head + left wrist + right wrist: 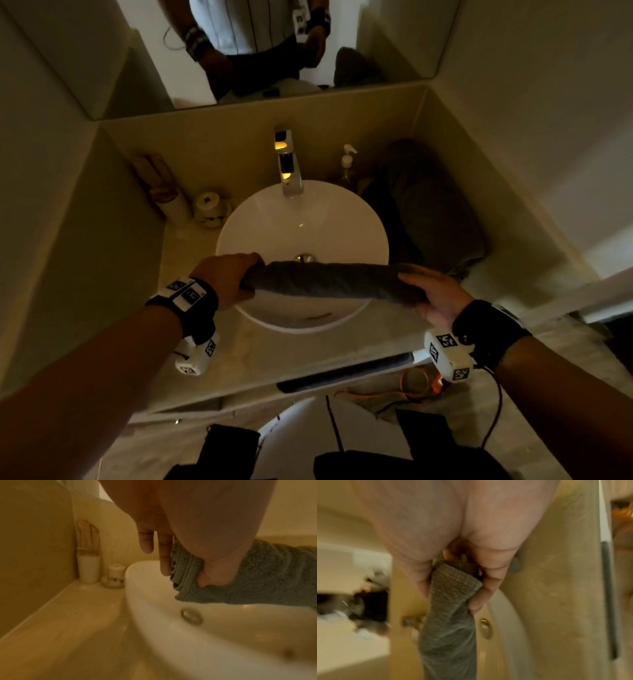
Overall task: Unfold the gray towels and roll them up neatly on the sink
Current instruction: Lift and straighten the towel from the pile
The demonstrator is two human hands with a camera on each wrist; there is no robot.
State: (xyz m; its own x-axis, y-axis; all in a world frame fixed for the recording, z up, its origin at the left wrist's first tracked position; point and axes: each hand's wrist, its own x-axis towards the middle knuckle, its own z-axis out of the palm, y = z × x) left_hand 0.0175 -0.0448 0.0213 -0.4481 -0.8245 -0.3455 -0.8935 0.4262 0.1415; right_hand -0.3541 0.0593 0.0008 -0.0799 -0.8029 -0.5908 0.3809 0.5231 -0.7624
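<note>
A rolled gray towel (325, 281) hangs level over the round white sink basin (274, 212), held at both ends. My left hand (229, 277) grips its left end; the left wrist view shows the thumb pressed into the roll (231, 577) and the spiral of layers at the end. My right hand (435, 294) grips the right end, with fingers and thumb wrapped around the towel (452, 588). More dark gray towels (428, 212) lie heaped on the counter right of the basin.
A chrome faucet (289, 164) stands behind the basin, a soap pump bottle (347, 161) to its right. A white cylinder (88, 569) and a small jar (115, 576) sit on the counter's back left corner. The mirror (257, 44) is above.
</note>
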